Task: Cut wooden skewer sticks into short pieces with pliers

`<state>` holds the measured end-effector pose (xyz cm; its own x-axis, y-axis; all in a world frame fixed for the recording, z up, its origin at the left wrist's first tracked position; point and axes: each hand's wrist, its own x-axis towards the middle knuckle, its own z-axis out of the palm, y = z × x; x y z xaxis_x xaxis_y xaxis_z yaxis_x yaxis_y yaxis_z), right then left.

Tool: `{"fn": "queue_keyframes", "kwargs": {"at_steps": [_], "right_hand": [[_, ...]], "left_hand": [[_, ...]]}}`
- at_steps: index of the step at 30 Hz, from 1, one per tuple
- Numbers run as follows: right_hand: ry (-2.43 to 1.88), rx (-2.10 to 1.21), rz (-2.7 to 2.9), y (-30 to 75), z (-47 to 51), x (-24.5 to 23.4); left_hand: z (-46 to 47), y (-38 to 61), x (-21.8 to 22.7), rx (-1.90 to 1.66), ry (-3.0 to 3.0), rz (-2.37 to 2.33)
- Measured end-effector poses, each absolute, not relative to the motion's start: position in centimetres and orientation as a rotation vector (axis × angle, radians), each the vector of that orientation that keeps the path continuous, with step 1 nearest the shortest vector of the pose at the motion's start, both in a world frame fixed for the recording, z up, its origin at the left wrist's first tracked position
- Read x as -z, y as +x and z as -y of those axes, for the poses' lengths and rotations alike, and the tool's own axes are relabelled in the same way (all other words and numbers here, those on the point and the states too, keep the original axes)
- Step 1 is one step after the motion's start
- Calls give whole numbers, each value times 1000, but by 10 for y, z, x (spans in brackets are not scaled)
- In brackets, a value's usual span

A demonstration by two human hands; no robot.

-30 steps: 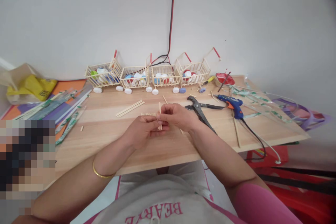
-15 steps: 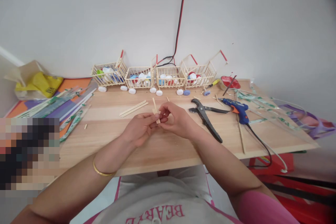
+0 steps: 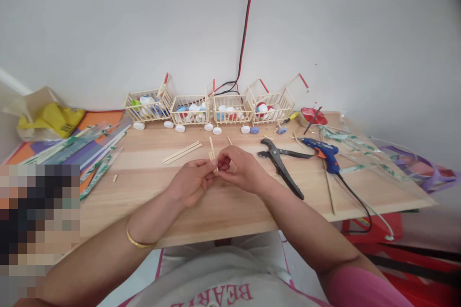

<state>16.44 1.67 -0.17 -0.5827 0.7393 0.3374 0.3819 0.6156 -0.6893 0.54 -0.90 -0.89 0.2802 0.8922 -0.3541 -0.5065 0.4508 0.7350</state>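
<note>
Over the middle of a wooden table (image 3: pixel 230 201), my left hand (image 3: pixel 191 181) and my right hand (image 3: pixel 240 169) meet, both pinched on a small piece made of thin wooden sticks (image 3: pixel 212 149). One stick of it pokes up and away from my fingertips. The part inside my fingers is hidden. A few loose sticks (image 3: pixel 182 151) lie on the table just beyond my left hand.
Several small stick carts (image 3: pixel 212 105) filled with bottle caps line the back edge by the wall. Black pliers (image 3: pixel 283 165) and a blue glue gun (image 3: pixel 322 150) with its cord lie to the right. Wrappers and coloured sheets (image 3: pixel 86 148) lie at left. A red dish (image 3: pixel 311 116) stands at back right.
The stick piece has turned in my fingers, from lying flat and wide to standing on edge with one stick pointing up. My hands stayed together at the table's middle.
</note>
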Motion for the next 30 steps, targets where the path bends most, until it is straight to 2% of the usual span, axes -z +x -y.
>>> {"fn": "queue_keyframes", "kwargs": {"at_steps": [11, 17, 25, 30], "right_hand": [[-875, -613, 2216, 161, -13, -4], [-953, -582, 2235, 187, 31, -21], [-1694, -190, 2198, 314, 33, -1], [-1922, -205, 2326, 336, 6, 5]], "left_hand": [[11, 5, 6, -1046, 738, -908], [13, 3, 11, -999, 873, -906], [18, 13, -1, -958, 1009, -996], [24, 43, -10, -805, 1145, -1011]]}}
